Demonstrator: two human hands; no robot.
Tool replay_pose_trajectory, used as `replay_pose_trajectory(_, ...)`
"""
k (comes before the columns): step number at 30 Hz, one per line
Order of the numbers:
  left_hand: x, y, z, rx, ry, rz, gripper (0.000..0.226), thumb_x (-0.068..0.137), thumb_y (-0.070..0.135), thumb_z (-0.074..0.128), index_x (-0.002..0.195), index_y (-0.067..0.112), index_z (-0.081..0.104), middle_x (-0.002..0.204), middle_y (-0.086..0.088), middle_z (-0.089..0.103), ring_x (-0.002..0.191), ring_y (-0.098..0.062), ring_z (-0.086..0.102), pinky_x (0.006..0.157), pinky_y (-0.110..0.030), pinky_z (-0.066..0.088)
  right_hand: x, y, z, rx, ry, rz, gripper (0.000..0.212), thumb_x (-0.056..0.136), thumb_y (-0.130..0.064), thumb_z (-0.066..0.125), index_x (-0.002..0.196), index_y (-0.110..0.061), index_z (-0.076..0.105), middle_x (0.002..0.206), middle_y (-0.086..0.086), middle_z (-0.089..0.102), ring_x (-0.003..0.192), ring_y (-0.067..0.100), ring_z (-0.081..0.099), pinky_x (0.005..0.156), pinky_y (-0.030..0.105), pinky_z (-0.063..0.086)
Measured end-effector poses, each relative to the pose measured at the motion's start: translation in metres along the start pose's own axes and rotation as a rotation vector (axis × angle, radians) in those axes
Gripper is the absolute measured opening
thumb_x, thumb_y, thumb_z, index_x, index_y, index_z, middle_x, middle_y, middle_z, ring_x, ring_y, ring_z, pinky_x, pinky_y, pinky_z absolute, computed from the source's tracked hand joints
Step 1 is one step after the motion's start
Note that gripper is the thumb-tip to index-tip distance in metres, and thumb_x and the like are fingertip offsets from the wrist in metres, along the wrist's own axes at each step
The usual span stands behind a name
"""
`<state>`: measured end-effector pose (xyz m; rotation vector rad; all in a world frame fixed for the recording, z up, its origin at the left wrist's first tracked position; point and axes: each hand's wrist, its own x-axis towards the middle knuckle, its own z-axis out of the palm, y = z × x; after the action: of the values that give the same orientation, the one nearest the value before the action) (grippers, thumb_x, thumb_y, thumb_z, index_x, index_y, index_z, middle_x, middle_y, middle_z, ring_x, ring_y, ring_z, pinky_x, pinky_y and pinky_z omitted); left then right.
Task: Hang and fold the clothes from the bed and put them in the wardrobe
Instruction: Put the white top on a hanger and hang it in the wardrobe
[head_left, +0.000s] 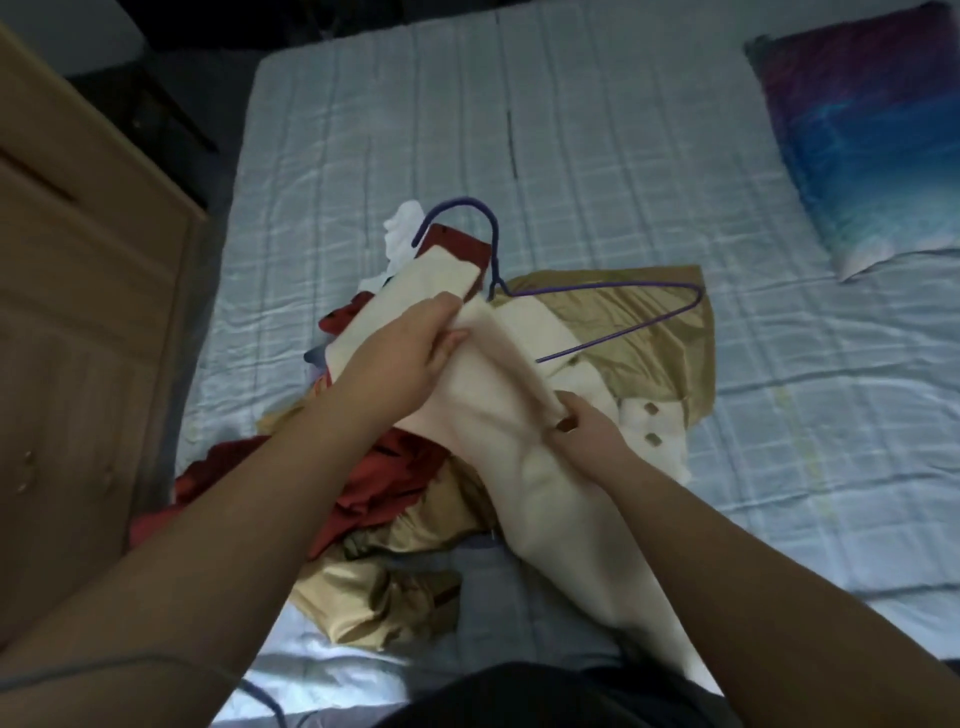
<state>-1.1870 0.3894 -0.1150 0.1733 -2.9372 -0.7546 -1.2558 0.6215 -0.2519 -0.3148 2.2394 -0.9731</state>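
Note:
A cream garment (524, 467) with brown buttons is lifted over a heap of clothes on the bed (571, 130). My left hand (410, 353) grips its upper part, fingers curled into the cloth. Lower and to the right, my right hand (587, 431) pinches a fold of the same garment. A purple wire hanger (597, 291) lies just beyond my hands, on a gold-tan garment (654, 343). Rust-red clothes (384, 483), a shiny gold piece (374, 597) and a white item (405, 228) lie under and around it.
A wooden cabinet (78, 312) stands close along the bed's left side. A purple and blue pillow (872, 130) lies at the bed's far right. The light checked bedsheet shows beyond and to the right of the heap.

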Motion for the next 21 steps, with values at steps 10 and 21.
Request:
replay_pose_trajectory(10, -0.040, -0.027, 0.026, 0.005, -0.046, -0.052, 0.032, 0.102, 0.029, 0.051, 0.127, 0.010, 0.055, 0.116, -0.008, 0.063, 0.103, -0.014, 0.053, 0.084, -0.020, 0.037, 0.008, 0.020, 0.031, -0.576, 0.122, -0.257, 0.035, 0.071, -0.021, 0.066, 0.103, -0.018, 0.055, 0.108, 0.008, 0.050, 0.097, 0.034, 0.049, 0.079, 0.041, 0.045)
replay_pose_trajectory(21, -0.062, -0.033, 0.013, -0.025, -0.036, -0.006, 0.037, 0.099, 0.033, 0.047, 0.120, 0.006, 0.057, 0.108, -0.010, 0.063, 0.098, -0.011, 0.051, 0.083, -0.004, 0.030, 0.008, 0.008, 0.045, -0.336, -0.325, -0.109, 0.042, 0.086, -0.014, 0.055, 0.127, -0.025, 0.054, 0.102, 0.005, 0.046, 0.103, 0.031, 0.053, 0.088, 0.034, 0.040)
